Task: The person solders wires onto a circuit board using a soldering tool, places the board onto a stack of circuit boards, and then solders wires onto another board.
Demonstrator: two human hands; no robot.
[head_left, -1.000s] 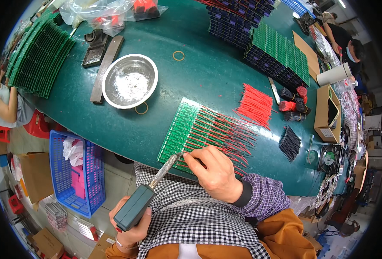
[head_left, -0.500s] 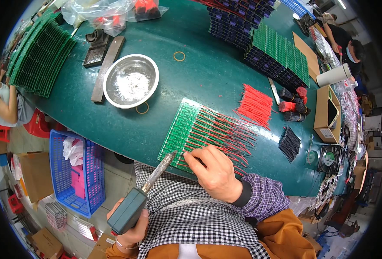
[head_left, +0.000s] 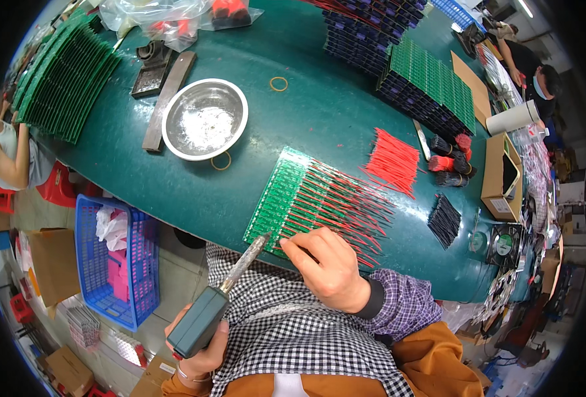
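While the left hand [head_left: 208,351] at seven o'clock from the green circuit board [head_left: 279,192] grasps the handle of a soldering iron [head_left: 201,321], we see the iron's shaft aim toward one o'clock, its tip over the near-left corner of the board. A second ago that tip was just beside the right fingertips; now we find it drawn back toward nine o'clock, with a small gap between them. We cannot tell whether it touches the board.

The right hand [head_left: 332,272], at five o'clock, stays curled as it was, thumb and forefinger together at the board's near edge. We cannot tell whether they pinch a wire. The board lies flat on the green table [head_left: 253,145], where it was, with red and black wires [head_left: 346,205] fanning toward three and four o'clock.

Between two and three o'clock of it we see loose red wires [head_left: 393,162]; just past three, a black wire bundle [head_left: 444,221]; both unchanged. The metal bowl [head_left: 193,99], between ten and eleven, shows slightly higher and farther right than before, the whole view having shifted a little.
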